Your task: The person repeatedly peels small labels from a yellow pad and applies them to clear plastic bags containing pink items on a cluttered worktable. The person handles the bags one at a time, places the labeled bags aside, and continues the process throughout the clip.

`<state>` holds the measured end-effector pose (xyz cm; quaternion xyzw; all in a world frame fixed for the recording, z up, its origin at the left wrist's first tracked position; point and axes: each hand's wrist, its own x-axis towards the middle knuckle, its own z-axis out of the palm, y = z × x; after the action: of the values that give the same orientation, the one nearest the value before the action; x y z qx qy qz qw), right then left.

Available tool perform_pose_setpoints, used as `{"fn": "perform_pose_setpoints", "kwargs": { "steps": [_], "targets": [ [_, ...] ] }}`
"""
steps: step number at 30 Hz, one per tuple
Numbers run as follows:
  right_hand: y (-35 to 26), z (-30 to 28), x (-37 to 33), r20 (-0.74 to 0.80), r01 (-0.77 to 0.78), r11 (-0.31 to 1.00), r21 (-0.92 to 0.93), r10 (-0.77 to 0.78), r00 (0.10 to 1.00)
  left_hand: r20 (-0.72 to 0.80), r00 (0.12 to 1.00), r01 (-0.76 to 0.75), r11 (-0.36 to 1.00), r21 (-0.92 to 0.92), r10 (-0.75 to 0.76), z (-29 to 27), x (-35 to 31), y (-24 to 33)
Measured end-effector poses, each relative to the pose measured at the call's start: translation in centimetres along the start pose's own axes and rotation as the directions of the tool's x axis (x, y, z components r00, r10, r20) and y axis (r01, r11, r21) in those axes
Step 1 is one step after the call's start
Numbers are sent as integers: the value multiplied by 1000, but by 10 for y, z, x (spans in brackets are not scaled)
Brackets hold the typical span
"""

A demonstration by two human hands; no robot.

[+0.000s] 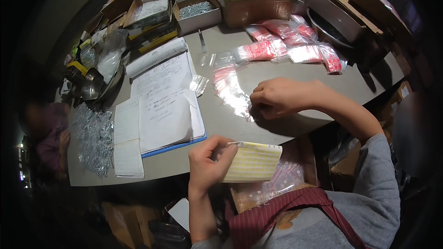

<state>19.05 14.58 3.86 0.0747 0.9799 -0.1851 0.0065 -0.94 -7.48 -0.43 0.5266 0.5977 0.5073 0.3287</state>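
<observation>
My left hand (207,163) is closed on the edge of a sheet of small yellow stickers (254,162), pinched between thumb and fingers in front of the table's near edge. Over the table, my right hand (282,97) has its fingers curled together, beside the near end of a fanned row of small clear plastic bags (226,85) with red print. Whatever those fingers hold, if anything, is hidden. Below the sticker sheet, a box lined with clear plastic holds filled small bags (288,175), partly covered by the sheet.
More red-printed bags (260,50) lie in bundles behind the row. Papers on a blue clipboard (168,106), a notebook (127,133) and a heap of metal parts (92,140) are on the left. Boxes of hardware (196,11) line the back; another person (48,133) is at far left.
</observation>
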Motion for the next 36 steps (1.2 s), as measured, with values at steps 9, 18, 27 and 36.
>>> {"fn": "perform_pose_setpoints", "kwargs": {
  "steps": [9, 18, 27, 36],
  "targets": [
    [-36, -35, -18, 356, -167, 986, 18, 150, 922, 70, 998, 10, 996, -89, -3, -8, -5, -7],
    [-23, -2, 16, -136, 24, 973, 230, 8, 991, 50, 996, 88, 978, -190, -80, -7, -3, 2],
    [-23, 15, 5, -120, -295, 945, -140, 279, 953, 51, 996, 82, 971, -222, -73, -6, -6, 3],
    [-59, -27, -46, 480, -238, 969, 69, 177, 860, 34, 999, 37, 979, -199, -31, -4, -8, -3]
  ]
}}
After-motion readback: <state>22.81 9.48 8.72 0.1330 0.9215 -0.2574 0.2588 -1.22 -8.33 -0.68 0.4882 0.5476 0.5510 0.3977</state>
